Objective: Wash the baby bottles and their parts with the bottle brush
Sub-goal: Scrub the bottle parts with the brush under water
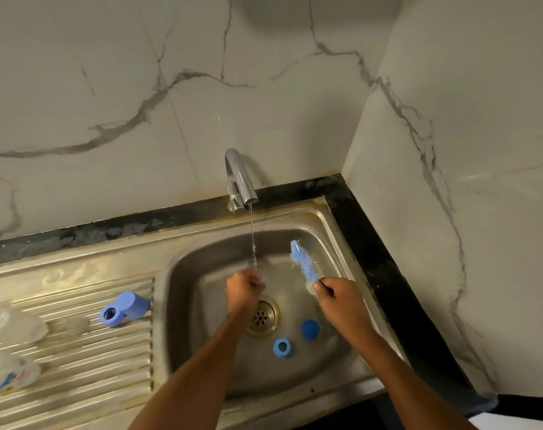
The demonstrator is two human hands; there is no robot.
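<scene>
Two hands over sink point(183, 268). Right hand point(338, 294) clamped on brush point(304, 263) handle; bristle end angled up and far-left, long axis near-right to far-left, beside water stream point(252, 240) from tap point(239, 178). Left hand point(243, 290) curled under stream, contents blurred, cannot tell. In basin: blue ring point(283, 347), blue cap point(310, 328), near drain point(262, 316). On left drainboard point(77, 361): blue collar point(124, 308), clear bottles point(9, 324).

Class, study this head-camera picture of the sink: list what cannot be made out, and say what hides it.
1. What the left hand holds under the water stream: curled fingers and motion blur hide it.
2. Brush handle: right hand covers it; only the bristles show.
3. Clear items on the drainboard: blurred, cut by the left edge.
</scene>
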